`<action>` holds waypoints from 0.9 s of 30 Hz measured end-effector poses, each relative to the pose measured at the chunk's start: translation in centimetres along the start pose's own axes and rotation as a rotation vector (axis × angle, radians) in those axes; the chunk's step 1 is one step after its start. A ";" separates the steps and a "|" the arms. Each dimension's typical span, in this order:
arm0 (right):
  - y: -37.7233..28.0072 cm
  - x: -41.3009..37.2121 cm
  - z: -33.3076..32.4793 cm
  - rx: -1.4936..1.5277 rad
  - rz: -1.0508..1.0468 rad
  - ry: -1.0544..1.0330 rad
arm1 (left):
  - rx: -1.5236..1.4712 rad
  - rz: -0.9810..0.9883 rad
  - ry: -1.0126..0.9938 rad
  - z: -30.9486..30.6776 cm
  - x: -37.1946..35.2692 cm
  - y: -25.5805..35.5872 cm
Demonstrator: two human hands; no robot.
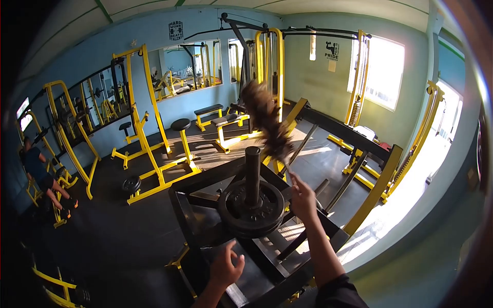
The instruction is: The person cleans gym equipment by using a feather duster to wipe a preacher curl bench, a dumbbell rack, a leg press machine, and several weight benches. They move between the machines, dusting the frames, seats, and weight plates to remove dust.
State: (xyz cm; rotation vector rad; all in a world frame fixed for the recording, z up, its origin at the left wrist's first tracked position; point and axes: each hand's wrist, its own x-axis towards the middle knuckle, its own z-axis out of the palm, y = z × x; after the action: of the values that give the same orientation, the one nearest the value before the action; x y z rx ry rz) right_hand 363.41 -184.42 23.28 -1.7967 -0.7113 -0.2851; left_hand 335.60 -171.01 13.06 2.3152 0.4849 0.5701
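My right hand (303, 197) is closed around the handle of a brown feather duster (268, 120). The duster's fluffy head points up and away, slightly smeared by motion, above and beyond a black upright post (252, 174). Round the foot of that post lie black weight plates (251, 209), stacked flat on a black metal frame (185, 215). My left hand (227, 265) hovers over the near part of the frame, below the plates. Its fingers are apart and partly curled, with nothing in them.
Yellow-framed gym machines (149, 154) and padded benches (226, 120) stand beyond the frame. A long sloping black beam (349, 131) with yellow ends rises at the right. At the far left, a person (38, 169) is by another machine. Mirrors (190, 69) line the blue wall.
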 end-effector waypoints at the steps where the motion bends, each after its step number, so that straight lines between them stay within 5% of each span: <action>1: 2.6 0.4 1.2 -0.036 -0.043 -0.072 | 0.002 0.038 0.101 0.0 0.9 0.3; 4: 10.1 2.0 4.2 -0.152 -0.204 -0.320 | -0.017 0.176 0.280 1.8 2.9 -1.3; 6: 6.4 2.5 2.8 -0.375 0.050 -0.301 | 0.197 0.248 0.243 3.1 2.9 -2.9; 16: 13.9 -0.3 -2.0 -0.481 0.272 -0.157 | 0.203 0.221 0.172 2.9 3.3 -3.2; 18: 14.4 -2.7 -2.9 -0.441 0.285 -0.171 | 0.180 0.233 0.190 2.9 3.5 -3.1; 20: 15.3 -5.4 -3.2 -0.193 0.066 0.069 | 0.147 0.264 0.167 2.8 3.5 -3.1; 23: 7.2 -9.6 -5.8 -0.101 0.193 0.036 | 0.111 0.300 0.154 2.7 3.7 -3.2; 25: 4.0 -12.0 -7.2 -0.067 0.326 -0.208 | 0.106 0.299 0.156 2.5 3.8 -3.1; 27: 3.5 -13.1 -7.4 -0.090 0.259 -0.234 | 0.086 0.301 0.145 2.6 3.7 -2.9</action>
State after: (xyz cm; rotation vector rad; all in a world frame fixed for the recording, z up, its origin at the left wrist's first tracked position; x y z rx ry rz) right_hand 356.26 -196.21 16.28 -2.0047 -0.6258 0.0688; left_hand 339.51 -168.65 10.27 2.4587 0.2303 0.8807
